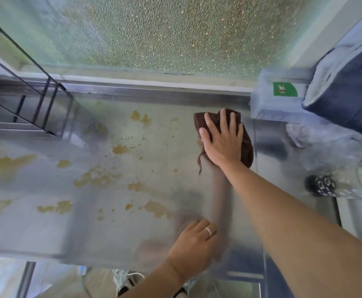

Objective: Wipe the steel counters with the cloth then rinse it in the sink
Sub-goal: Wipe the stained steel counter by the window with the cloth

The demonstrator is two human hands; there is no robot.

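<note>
Right grip flat on cloth — counter's rear edge.

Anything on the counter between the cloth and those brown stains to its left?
Nothing visible. The right hand presses the cloth flat on the counter; bare steel runs left to the stains. The left hand rests nearer the front edge, out of that path.

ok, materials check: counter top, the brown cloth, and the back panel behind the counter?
Counter: looks like stainless steel, brushed and dull, with soft reflections of the arm and yellowish stains on it.
Cloth under the right hand: soft dark brown fabric, probably microfibre or terry; it bunches and one corner trails.
Back panel: seemingly pebbled, translucent glass or plastic.
</note>
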